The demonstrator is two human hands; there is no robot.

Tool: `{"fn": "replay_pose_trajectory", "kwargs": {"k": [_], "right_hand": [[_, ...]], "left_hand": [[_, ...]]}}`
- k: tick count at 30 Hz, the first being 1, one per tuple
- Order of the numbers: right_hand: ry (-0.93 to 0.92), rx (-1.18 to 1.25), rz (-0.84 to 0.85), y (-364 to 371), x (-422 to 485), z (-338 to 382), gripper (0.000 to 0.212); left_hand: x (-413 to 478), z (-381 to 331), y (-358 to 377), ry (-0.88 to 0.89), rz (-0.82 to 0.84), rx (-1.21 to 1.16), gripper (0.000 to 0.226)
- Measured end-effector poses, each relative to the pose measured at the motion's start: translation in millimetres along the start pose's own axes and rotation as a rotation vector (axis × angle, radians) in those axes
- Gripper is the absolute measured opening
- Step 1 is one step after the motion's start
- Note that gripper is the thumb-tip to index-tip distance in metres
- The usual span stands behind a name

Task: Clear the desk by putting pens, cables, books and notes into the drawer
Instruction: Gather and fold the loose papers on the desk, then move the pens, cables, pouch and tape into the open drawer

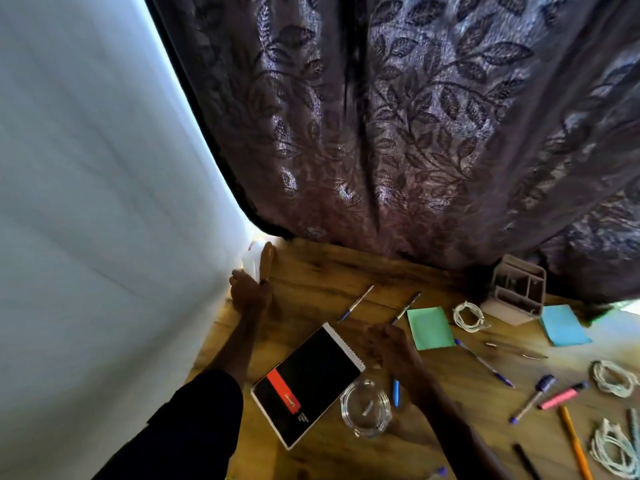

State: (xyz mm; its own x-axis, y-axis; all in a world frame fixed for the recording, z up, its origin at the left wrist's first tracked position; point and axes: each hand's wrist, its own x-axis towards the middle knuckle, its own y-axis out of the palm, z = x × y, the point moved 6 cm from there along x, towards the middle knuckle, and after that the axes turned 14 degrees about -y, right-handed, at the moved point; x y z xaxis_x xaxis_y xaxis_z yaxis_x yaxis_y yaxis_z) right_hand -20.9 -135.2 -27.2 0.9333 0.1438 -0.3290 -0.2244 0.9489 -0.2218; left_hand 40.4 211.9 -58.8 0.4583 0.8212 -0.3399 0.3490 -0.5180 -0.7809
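Head view, desk area:

1. The left hand (251, 292) is reaching to the far left corner of the wooden desk (329, 271), where the desk is meeting the pale wall (86, 202). Its fingers are curling round the base of an upright item (258, 261), pale with a brown face. Motion blur is preventing identification of this item.
2. The right hand (391, 344) is extending over the middle of the desk, fingers loosely bent, with the fingertips arriving at the near end of a grey pen (406, 307). Whether they are pinching the pen or only touching it cannot be told.
3. A blue pen (396, 393) is lying partly under the right wrist, just beside a glass ashtray (365, 408).
4. A black spiral notebook (308, 382) with a red stripe is lying flat between the two forearms.
5. A further pen (356, 303) is lying beyond the notebook.
6. Green notes (430, 327) are lying just right of the grey pen; a coiled white cable (469, 317) is sitting next to them, in front of a beige organiser (517, 291).
7. Blue notes (562, 325) are lying right of the organiser.
8. A blue-tipped pen (485, 363), a marker (533, 398), a pink highlighter (562, 396), an orange pencil (575, 441) and two more cable coils (613, 377) are lying at the right side.
9. A patterned curtain (381, 116) is hanging behind the desk
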Motion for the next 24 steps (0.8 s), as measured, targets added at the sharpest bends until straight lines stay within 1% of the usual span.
{"fn": "replay_pose_trajectory", "kwargs": {"k": [3, 4, 6, 7, 8, 10, 11, 13, 15, 17, 19, 21, 24], "right_hand": [[-0.030, 0.060, 0.035, -2, -6, -3, 0.034], [-0.046, 0.070, 0.049, -4, -11, -2, 0.032], [-0.056, 0.073, 0.040, -11, -21, -10, 0.019], [-0.050, 0.070, 0.009, -16, -26, -14, 0.011], [-0.036, 0.037, -0.026, -22, -32, -20, 0.009], [-0.054, -0.067, -0.046, -32, -45, -26, 0.012], [-0.064, -0.112, -0.052, -36, -53, -29, 0.013], [-0.040, -0.150, -0.075, -44, -69, -38, 0.017], [-0.008, -0.176, -0.094, -50, -87, -45, 0.020], [0.009, -0.208, -0.097, -52, -102, -51, 0.019], [-0.005, -0.204, -0.084, -53, -115, -57, 0.021], [-0.011, -0.209, -0.070, -54, -126, -62, 0.019], [0.000, -0.168, -0.058, -53, -143, -65, 0.015]], "left_hand": [[1, 5, 3, -0.002, -0.042, 0.038, 0.074], [-2, 8, 4, 0.002, -0.059, 0.035, 0.077], [-11, 16, 4, 0.045, -0.105, 0.022, 0.083], [-19, 18, 2, 0.081, -0.138, 0.011, 0.085], [-29, 20, -2, 0.130, -0.176, -0.002, 0.086], [-57, 23, -10, 0.245, -0.226, -0.051, 0.084], [-76, 24, -12, 0.314, -0.217, -0.080, 0.084], [-122, 27, -10, 0.489, -0.141, -0.109, 0.082], [-167, 32, 0, 0.630, -0.008, -0.105, 0.077], [-200, 39, 12, 0.664, 0.141, -0.104, 0.072], [-225, 45, 23, 0.671, 0.245, -0.081, 0.068], [-245, 51, 34, 0.697, 0.334, -0.030, 0.065], [-267, 65, 49, 0.771, 0.420, 0.084, 0.059]]}}
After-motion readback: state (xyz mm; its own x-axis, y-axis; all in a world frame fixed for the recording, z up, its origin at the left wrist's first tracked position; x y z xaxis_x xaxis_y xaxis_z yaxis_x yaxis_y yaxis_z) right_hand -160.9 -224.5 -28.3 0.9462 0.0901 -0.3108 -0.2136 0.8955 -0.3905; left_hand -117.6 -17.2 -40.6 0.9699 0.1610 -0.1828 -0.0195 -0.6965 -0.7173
